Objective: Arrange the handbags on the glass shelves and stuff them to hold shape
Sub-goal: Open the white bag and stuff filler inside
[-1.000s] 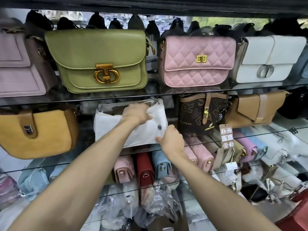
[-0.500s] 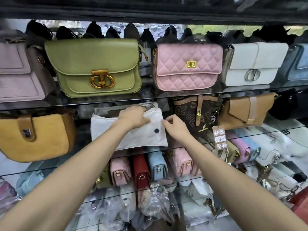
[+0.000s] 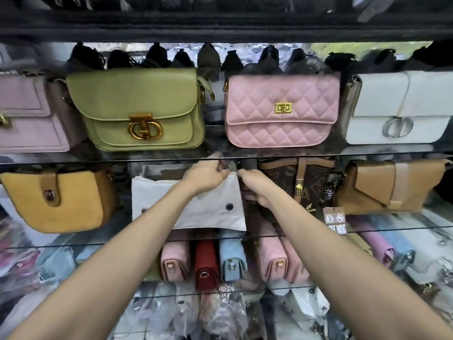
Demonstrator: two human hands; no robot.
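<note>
tight gap under upper glass shelf (image 3: 367, 153)

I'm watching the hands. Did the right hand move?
Yes. The right hand went up the white bag, from its bottom edge to its top corner.

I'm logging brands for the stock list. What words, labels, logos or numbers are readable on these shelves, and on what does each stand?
"D": a single large letter on the hang tag below the brown patterned bag; the tag's other marks are blurred.
Brown patterned bag: scattered printed letters, too blurred to read as a word.
Green bag: gold interlocking-ring clasp, not legible as text.
White bag on the top shelf: silver ring clasp, not legible as text.
Nothing else carries readable text.
</note>
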